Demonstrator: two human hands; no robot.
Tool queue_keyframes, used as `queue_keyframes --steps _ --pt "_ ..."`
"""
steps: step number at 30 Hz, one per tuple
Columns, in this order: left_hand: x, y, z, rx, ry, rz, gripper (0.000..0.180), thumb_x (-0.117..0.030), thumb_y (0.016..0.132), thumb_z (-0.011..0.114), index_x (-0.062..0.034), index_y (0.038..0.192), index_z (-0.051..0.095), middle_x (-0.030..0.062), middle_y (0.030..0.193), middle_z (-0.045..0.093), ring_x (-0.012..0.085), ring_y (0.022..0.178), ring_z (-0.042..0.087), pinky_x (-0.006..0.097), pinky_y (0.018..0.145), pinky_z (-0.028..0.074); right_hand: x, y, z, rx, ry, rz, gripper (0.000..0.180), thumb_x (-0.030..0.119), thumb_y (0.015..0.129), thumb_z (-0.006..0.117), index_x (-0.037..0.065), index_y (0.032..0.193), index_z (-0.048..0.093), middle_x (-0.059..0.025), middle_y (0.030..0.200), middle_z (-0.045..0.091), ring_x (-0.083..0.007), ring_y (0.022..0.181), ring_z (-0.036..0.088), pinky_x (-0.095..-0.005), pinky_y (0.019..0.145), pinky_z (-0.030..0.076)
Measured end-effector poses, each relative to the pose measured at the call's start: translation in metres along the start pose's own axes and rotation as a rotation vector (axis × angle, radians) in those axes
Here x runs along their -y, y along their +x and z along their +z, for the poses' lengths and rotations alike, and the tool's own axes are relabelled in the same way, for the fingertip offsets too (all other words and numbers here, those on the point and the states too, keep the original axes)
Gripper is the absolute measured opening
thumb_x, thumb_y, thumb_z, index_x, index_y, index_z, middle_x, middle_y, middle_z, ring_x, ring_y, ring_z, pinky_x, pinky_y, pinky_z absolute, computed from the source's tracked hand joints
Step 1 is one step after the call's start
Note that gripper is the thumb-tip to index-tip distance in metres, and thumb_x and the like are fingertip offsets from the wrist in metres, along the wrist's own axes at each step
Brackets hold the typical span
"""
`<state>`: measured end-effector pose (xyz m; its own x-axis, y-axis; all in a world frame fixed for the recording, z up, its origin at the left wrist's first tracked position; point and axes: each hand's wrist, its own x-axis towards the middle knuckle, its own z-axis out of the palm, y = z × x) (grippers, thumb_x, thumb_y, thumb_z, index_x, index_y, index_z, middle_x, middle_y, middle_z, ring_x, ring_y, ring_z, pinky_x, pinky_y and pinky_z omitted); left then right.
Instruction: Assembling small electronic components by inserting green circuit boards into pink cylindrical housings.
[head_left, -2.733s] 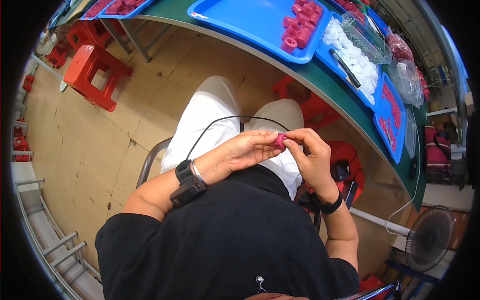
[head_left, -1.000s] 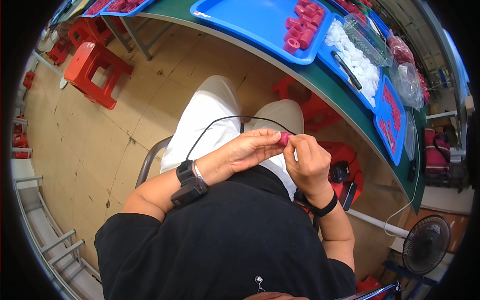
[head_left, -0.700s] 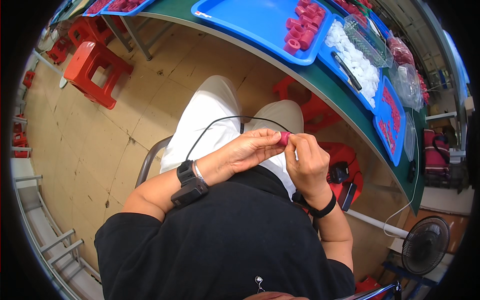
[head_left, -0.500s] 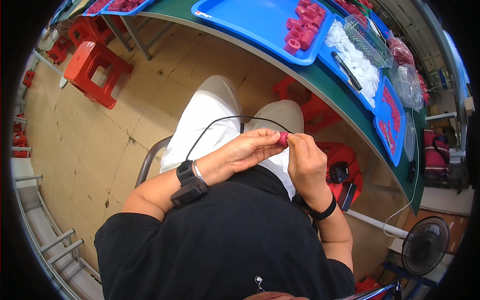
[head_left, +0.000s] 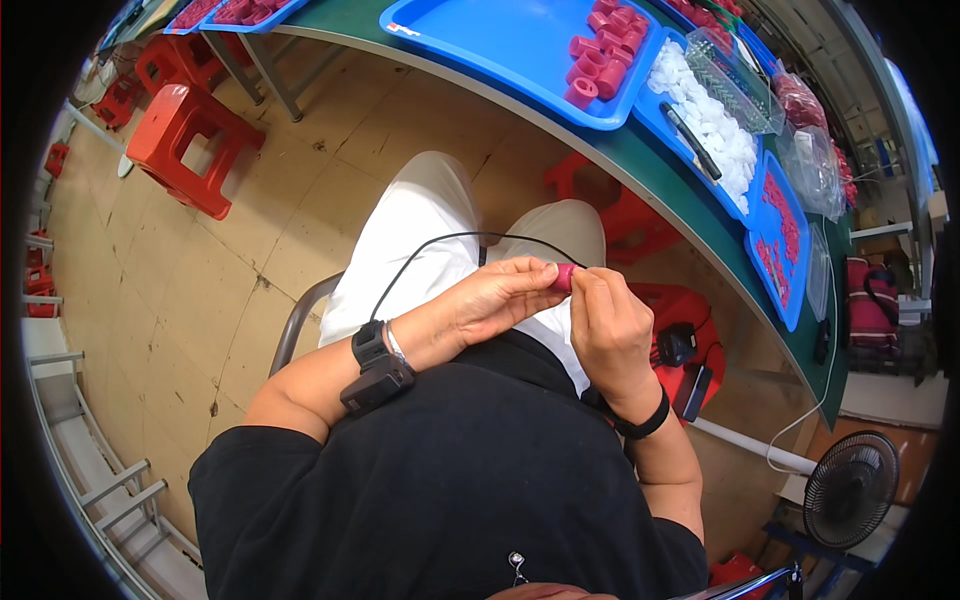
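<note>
Above my lap, my left hand (head_left: 507,297) pinches a small dark-pink plastic cylinder (head_left: 563,278) between thumb and fingers. My right hand (head_left: 612,325) meets it from the other side, its fingers closed together at the cylinder's right end. Whatever those right fingertips hold, if anything, is too small and hidden to make out. More pink cylinders (head_left: 597,62) of the same kind lie at the right end of a large blue tray (head_left: 480,45) on the table.
A curved green table edge (head_left: 640,170) runs ahead and to my right. On it are a blue tray with white pieces (head_left: 735,140), a black marker (head_left: 692,140) and a tray of small pink parts (head_left: 780,240). Red stools (head_left: 190,145) stand on the floor; a black fan (head_left: 851,490) is at right.
Almost nothing differs. Both hands keep the pink cylinder in nearly the same place, with only a slight shift of the right fingers.
</note>
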<state>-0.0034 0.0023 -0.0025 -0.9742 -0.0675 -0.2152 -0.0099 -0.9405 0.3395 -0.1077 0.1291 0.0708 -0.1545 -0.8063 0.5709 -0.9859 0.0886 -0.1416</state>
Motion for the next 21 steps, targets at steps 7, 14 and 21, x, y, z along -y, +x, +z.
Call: queue_keyframes --steps 7,14,21 --pt "-0.001 0.001 -0.002 -0.025 0.015 -0.020 0.017 -0.016 0.094 0.060 -0.0005 0.101 0.061 0.0100 0.107 0.063 0.0172 0.103 0.060 0.030 0.098 0.048 -0.002 0.000 -0.004 0.065 0.202 0.149 0.012 -0.003 0.078 0.065 -0.001 0.089 0.062 -0.0139 0.081 0.062 -0.0282 0.066 0.063 -0.0348 0.058 0.051" --pt "-0.003 0.000 -0.008 0.017 0.054 -0.081 0.016 -0.017 0.091 0.064 -0.0015 0.096 0.060 0.0103 0.102 0.064 0.0180 0.099 0.062 0.031 0.095 0.049 -0.024 0.012 -0.017 0.345 0.737 0.627 0.010 0.004 0.079 0.072 -0.002 0.078 0.064 -0.0073 0.073 0.064 -0.0129 0.066 0.061 -0.0254 0.061 0.048" --pt "-0.005 0.000 -0.010 0.071 0.144 -0.186 0.014 -0.017 0.090 0.066 -0.0032 0.089 0.063 0.0085 0.096 0.067 0.0166 0.093 0.064 0.029 0.087 0.051 -0.050 0.011 -0.015 0.688 1.174 0.884 0.018 0.004 0.078 0.075 -0.002 0.090 0.063 -0.0033 0.084 0.065 -0.0104 0.078 0.060 -0.0247 0.073 0.048"
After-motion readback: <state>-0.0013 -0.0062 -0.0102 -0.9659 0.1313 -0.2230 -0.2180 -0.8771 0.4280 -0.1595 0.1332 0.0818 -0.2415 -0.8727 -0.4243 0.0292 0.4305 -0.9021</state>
